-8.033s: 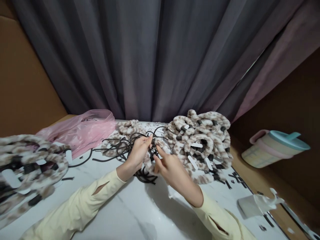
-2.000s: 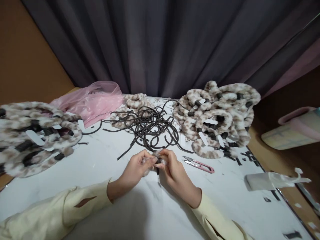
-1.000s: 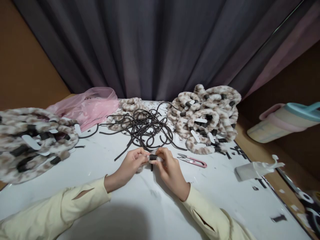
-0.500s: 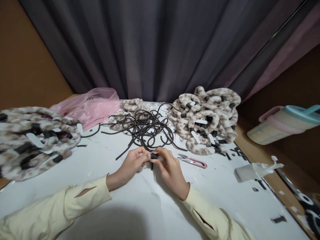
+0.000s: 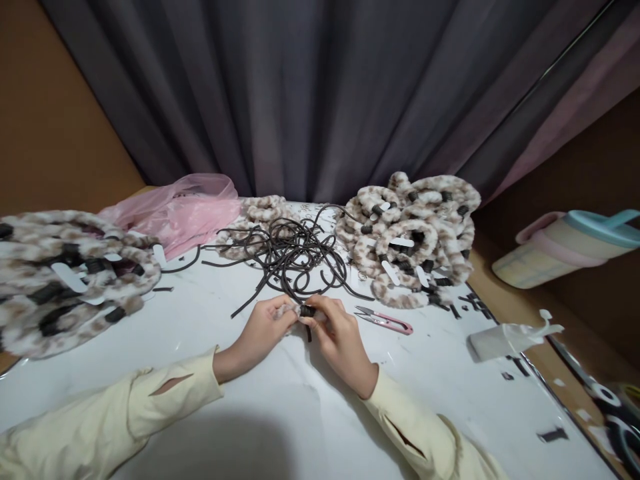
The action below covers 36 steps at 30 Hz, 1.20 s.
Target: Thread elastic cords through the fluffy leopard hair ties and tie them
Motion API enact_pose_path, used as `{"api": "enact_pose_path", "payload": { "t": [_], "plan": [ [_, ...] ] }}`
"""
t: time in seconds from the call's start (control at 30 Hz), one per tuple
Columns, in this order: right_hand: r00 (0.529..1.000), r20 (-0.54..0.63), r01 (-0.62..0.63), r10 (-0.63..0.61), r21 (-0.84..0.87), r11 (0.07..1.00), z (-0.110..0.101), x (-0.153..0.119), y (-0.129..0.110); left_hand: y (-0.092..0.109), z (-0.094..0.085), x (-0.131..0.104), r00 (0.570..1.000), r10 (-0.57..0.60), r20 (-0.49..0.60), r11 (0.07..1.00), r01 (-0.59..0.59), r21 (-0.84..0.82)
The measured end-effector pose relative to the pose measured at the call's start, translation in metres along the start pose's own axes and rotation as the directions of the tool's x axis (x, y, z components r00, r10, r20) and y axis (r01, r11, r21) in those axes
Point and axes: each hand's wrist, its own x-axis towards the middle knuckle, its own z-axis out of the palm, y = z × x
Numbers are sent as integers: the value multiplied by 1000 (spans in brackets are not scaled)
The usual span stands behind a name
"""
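Note:
Near the middle of the white table, a small fluffy brown-and-white piece (image 5: 285, 311) is pinched by my left hand (image 5: 261, 331). Dark cord (image 5: 307, 311) is wound round the piece, and my right hand (image 5: 344, 340) grips it there with thumb and fingers. A short dark cord end points down between my hands. My fingers cover much of the piece. Just beyond them lies a tangled heap of dark cords (image 5: 295, 257). Pink-handled thread snips (image 5: 384, 321) rest to the right of my right hand.
Fluffy rings with dark wraps and white tags are piled at left (image 5: 107, 267) and right (image 5: 415, 233). A pink plastic bag (image 5: 175, 210) lies behind. At right are a squeeze bottle (image 5: 505, 341), a tumbler (image 5: 560, 250), scissors (image 5: 603, 393) and dark scraps (image 5: 553, 435).
The short cord end below the wrap has shifted slightly right. More of the fluffy piece shows at my left fingertips. Both hands stay in nearly the same place.

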Motion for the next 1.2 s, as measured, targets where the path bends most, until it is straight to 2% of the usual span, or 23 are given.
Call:
{"api": "enact_pose_path", "payload": {
  "t": [0.23,0.43,0.67,0.93,1.07,1.2],
  "plan": [
    [998,3,57,-57,-11,998,-1,1,-3,0,0,1,1000,-11,20,998,12,-60],
    [1000,5,-27,27,2,1000,-2,1,-1,2,-5,-2,970,-7,245,980,56,-193],
    [987,122,-108,106,5,994,-8,7,6,0,-5,1,977,7,211,984,31,-176],
    [987,161,-29,28,2,1000,-15,15,10,-6,-3,4,982,-12,188,971,57,-233],
    [988,110,116,-105,-102,988,-17,14,14,-7,-3,6,987,-29,159,974,64,-217],
    [970,119,232,-213,-181,956,-16,11,13,-8,-4,7,988,-28,151,969,64,-239]
  ]
}}
